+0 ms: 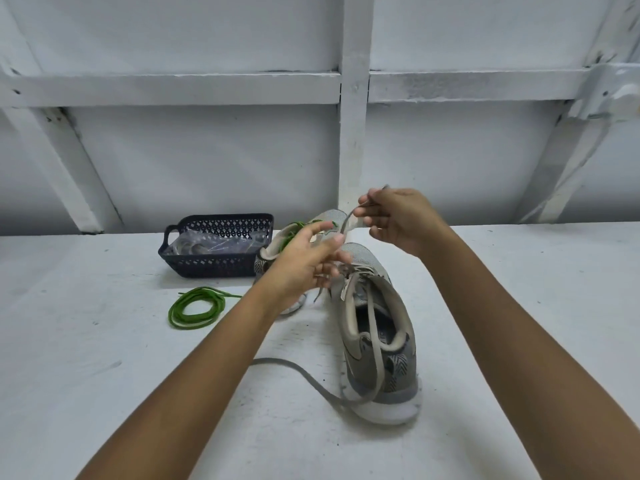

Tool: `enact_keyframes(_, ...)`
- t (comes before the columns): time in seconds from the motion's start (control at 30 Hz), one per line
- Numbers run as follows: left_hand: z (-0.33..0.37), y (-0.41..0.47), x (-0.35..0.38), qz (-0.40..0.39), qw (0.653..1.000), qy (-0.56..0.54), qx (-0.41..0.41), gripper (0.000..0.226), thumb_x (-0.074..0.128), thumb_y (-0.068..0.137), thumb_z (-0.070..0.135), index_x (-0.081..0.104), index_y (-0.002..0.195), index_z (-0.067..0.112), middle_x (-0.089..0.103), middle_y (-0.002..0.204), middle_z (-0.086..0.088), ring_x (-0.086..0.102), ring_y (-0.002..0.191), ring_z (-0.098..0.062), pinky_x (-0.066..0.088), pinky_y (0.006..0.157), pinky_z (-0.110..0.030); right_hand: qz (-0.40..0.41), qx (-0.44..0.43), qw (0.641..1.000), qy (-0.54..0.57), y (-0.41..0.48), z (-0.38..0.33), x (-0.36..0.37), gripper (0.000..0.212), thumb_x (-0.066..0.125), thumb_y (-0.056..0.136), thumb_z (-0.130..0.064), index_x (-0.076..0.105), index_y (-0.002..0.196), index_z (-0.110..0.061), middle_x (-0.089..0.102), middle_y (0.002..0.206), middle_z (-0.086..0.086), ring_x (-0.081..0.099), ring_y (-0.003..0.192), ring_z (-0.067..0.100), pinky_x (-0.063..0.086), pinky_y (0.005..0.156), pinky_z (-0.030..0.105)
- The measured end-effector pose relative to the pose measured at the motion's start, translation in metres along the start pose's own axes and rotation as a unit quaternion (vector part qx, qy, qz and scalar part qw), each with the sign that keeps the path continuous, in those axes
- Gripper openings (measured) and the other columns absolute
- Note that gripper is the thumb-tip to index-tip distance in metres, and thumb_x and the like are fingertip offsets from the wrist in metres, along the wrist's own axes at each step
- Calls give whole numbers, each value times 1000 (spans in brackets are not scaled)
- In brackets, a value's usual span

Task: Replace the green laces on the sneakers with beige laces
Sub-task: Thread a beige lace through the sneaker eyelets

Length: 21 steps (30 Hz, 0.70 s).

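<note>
Right hand pinches beige lace | left hand slack-fingered | both above sneaker

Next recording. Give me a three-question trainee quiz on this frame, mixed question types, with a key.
1. True or false: the coiled green lace lies inside the basket.
2. The right hand pinches: A) the coiled green lace B) the beige lace C) the basket.
3. Fill in: the far sneaker is laced in ___.
Key: 1 false, it lies on the table; 2 B; 3 green.
</note>
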<state>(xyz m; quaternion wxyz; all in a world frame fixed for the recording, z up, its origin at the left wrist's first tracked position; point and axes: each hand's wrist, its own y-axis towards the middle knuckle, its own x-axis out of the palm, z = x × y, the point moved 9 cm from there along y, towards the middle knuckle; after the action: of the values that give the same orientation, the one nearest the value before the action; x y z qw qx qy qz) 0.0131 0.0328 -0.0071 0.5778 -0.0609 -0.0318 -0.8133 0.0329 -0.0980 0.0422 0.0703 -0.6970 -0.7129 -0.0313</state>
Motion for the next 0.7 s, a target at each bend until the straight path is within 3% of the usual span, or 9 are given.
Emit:
enact_keyframes(0.1,13,1,-8,62,994,76,48,43,59,92,21,44,131,16,55,67,5,46,45,1,36,43,-14,-35,8,998,-50,2,5,9,26,44,99,-16,56,77,-10,64,58,0,52,43,6,41,44,15)
enact_keyframes(0.2,28,3,-6,74,984,140,87,24,59,92,17,60,116,16,54,83,0,50,53,9,39,50,-5,-65,11,995,-77,4,9,18,26,45,99,-16,58,78,-9,63,55,-2,50,41,5,38,42,14)
enact_keyframes(0.27,28,6,-4,57,980,168,90,8,59,92,14,67,94,16,59,86,-3,53,71,-1,40,57,-2,-76,7,994,-79,5,9,23,25,46,98,-16,59,78,-8,61,54,-3,48,41,4,37,41,13)
enact_keyframes(0.33,25,6,-6,53,976,197,80,15,56,94,14,66,82,15,58,81,-1,51,75,-6,39,57,-3,-69,0,995,-67,7,7,22,25,46,99,-16,59,78,-9,61,54,-3,49,41,4,38,40,13)
enact_keyframes(0.43,17,1,-8,20,982,180,56,18,49,96,9,64,92,1,57,72,-1,52,53,6,39,51,-4,-17,-5,1000,-12,14,3,8,25,45,99,-15,57,78,-9,63,56,-1,54,43,4,43,42,13)
enact_keyframes(0.5,10,-5,-11,-1,980,196,40,20,47,97,6,64,98,-4,57,66,-1,48,44,5,35,46,-6,31,-6,999,17,18,2,-7,23,44,99,-14,56,80,-7,64,53,-1,58,44,5,47,44,14)
enact_keyframes(0.6,-4,-14,-20,-40,976,213,10,18,50,96,10,68,96,4,62,63,6,49,49,2,34,47,-11,69,-8,998,12,23,6,-24,20,43,99,-12,54,84,-5,65,65,6,64,48,7,51,48,16)
enact_keyframes(0.7,-17,-21,-26,-89,973,210,-34,16,54,93,6,69,96,8,68,69,5,54,59,-3,40,59,-16,86,-17,996,5,29,10,-34,21,42,99,-12,54,83,-6,63,76,10,66,55,10,53,54,19)
